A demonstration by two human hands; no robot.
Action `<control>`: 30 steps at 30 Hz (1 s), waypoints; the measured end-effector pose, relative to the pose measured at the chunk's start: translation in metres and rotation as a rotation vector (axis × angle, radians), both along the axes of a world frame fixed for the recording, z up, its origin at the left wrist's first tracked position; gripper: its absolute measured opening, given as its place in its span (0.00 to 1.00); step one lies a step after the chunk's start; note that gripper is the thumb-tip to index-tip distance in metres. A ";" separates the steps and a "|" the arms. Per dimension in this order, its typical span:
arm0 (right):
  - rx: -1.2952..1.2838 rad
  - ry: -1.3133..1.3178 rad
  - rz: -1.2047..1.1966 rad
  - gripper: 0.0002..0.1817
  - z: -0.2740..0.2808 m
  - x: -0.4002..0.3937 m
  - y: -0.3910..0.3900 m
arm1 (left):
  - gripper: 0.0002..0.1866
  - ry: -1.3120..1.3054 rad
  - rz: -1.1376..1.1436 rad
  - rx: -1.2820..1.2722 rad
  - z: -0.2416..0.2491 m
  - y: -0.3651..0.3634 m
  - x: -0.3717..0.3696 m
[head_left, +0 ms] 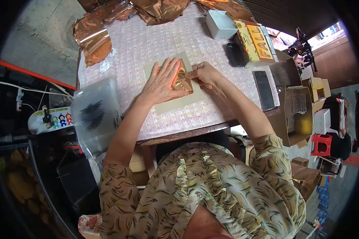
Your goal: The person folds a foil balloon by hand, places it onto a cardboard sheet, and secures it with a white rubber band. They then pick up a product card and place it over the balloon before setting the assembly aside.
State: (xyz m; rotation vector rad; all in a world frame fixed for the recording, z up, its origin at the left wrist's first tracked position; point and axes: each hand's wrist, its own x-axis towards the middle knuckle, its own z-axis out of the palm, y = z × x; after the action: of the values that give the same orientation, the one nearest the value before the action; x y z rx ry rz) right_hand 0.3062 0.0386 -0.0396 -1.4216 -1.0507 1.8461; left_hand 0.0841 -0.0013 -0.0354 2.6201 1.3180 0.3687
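A shiny copper-coloured foil piece (183, 84) lies on a beige card (174, 106) near the middle of the table. My left hand (163, 81) rests flat over the foil's left part, fingers stretched out and thumb along its lower edge. At the foil's right edge, my right hand (206, 75) has thumb and fingers pinched together on it. The left part of the foil is hidden beneath my left palm.
Crumpled copper foil (92, 44) lies along the far edge. White strings (107, 61) and clear plastic sheets (97, 113) are at left. On the right are a white box (221, 26), a "FALL" box (259, 42), a black object (236, 55) and a phone (264, 89).
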 end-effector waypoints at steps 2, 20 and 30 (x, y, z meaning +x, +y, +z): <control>0.012 0.020 -0.011 0.08 -0.004 0.002 -0.002 | 0.68 -0.026 -0.009 0.012 0.001 0.000 -0.001; -0.189 0.655 0.050 0.09 0.032 0.083 -0.049 | 0.19 -1.394 0.331 -0.843 0.082 -0.066 0.015; -0.160 0.717 -0.062 0.25 0.023 0.118 -0.060 | 0.12 -1.266 0.228 -0.589 0.095 -0.072 0.046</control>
State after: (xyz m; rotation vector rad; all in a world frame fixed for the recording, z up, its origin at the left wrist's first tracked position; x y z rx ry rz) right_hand 0.4243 -0.0216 -0.0169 -0.7352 -0.4985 2.1738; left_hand 0.1303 -0.0730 0.0597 1.2454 0.9679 1.1749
